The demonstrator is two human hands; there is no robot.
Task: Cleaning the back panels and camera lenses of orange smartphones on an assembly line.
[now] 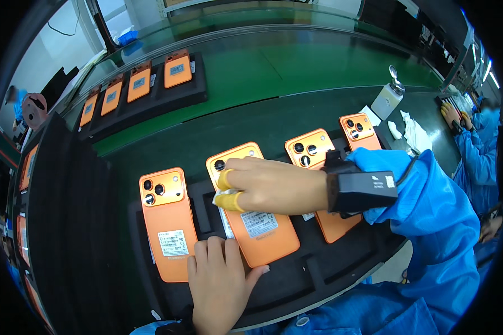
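Orange phones lie face down in a black foam tray (274, 290) before me. My right hand (257, 183), with yellow finger cots, reaches over the second phone from the left (268, 245). Its fingers pinch a small white wipe (217, 194) against that phone's left edge. Near the same phone's lower left corner lies my left hand (221, 279), fingers stretched out, thumb apart by the bottom edge. To its left is another phone (170, 218) with a white label. A third phone (332, 226) is partly hidden beneath my right forearm; a fourth (360, 133) shows only its camera end.
Behind, a second black tray (151, 114) of orange phones stands on the green conveyor (251, 67). A white pump bottle (387, 101) and crumpled white wipes (415, 133) sit at the right. Stacked trays (67, 212) rise on the left. A co-worker (478, 151) works at far right.
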